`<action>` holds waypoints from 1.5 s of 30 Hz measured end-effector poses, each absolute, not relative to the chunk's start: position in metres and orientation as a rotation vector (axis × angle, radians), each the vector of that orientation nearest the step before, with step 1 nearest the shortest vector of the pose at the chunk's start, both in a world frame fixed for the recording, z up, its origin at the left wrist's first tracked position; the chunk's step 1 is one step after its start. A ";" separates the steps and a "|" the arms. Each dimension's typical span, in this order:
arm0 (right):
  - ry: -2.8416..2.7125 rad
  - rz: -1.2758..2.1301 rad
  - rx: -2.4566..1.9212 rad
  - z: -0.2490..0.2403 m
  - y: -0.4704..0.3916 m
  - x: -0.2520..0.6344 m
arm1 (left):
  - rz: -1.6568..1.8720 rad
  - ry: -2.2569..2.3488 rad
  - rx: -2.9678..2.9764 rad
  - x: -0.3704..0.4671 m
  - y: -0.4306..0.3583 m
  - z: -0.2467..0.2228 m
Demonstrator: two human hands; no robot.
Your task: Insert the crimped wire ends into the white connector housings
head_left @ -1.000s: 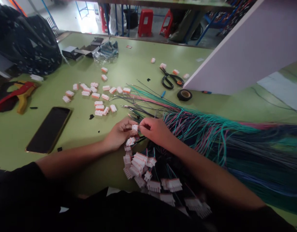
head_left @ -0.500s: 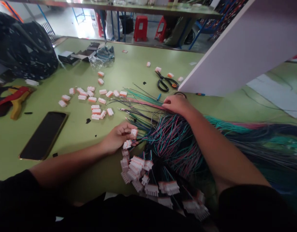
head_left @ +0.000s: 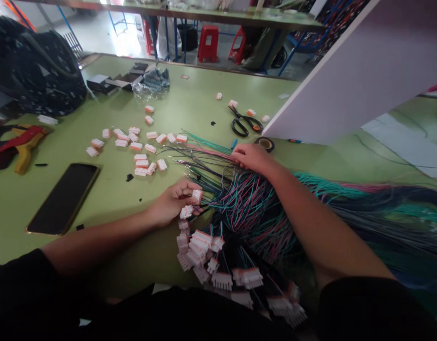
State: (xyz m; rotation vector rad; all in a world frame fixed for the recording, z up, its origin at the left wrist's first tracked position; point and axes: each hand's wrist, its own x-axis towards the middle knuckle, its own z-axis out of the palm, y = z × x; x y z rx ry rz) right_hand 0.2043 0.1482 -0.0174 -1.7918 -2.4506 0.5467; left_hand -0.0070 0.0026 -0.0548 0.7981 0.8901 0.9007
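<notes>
My left hand (head_left: 176,201) is closed on a white and orange connector housing (head_left: 197,195), held beside the loose wire ends. My right hand (head_left: 252,157) has its fingers pinched together at the pink and grey wires (head_left: 218,154); what lies between the fingertips is hidden. Below it spreads a big tangled bundle of green, pink and dark wires (head_left: 254,199). Many white plugs (head_left: 200,244) on wire ends hang in a cluster near my body. Several loose white and orange housings (head_left: 142,164) lie left of the wire tips.
Black-handled scissors (head_left: 244,122) and a black tape roll (head_left: 265,144) lie beyond my right hand, beside a white upright panel (head_left: 332,80). At left are a phone (head_left: 64,199), a red and yellow tool (head_left: 24,147) and a dark bag (head_left: 35,71). Opened black boxes (head_left: 115,83) sit behind.
My right hand has moved a little to the left along the wires, leaving the tape roll in fuller view. My left hand keeps its hold on the connector housing.
</notes>
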 end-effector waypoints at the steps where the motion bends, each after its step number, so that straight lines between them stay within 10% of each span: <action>1: -2.510 0.429 -1.770 -0.019 0.150 0.200 | 0.900 0.889 0.799 -0.007 0.003 -0.055; 12: -2.462 -0.042 -1.820 -0.020 0.149 0.191 | 0.913 0.837 0.788 -0.008 0.004 -0.056; 25: -1.793 0.474 -1.669 0.010 0.142 0.221 | 0.932 0.890 0.729 -0.005 0.004 -0.051; 45: -2.335 0.825 -1.067 0.011 0.114 0.141 | 0.954 0.908 0.723 -0.006 0.004 -0.049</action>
